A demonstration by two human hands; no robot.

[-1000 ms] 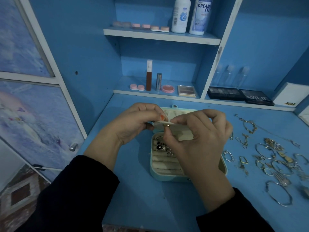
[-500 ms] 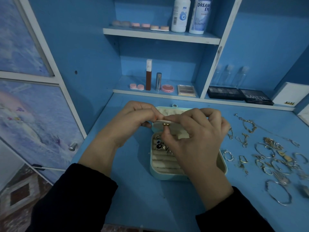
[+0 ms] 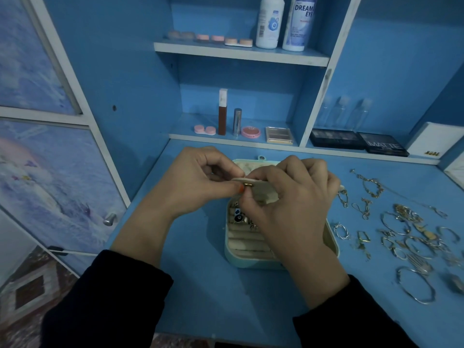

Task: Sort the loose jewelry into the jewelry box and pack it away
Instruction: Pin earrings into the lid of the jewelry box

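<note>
Worn items: two dark long sleeves and one painted nail.
The left sleeve [image 3: 108, 297] and right sleeve [image 3: 351, 320] were black, plain and matte. Each ended in a loose, rounded cuff on the forearm, well behind the left hand [image 3: 198, 182] and right hand [image 3: 288, 204]. The thumbnail [image 3: 241, 189] at the left hand's tip carried orange polish.

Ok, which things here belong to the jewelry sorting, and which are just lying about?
Job: pale green jewelry box; cream padded flap gripped by the left hand; small gold piece pinched by the right hand; loose silver and gold jewelry on the blue desk.
Lying about: two white bottles, pink lens case, black eyeshadow palettes, clear little bottles.
</note>
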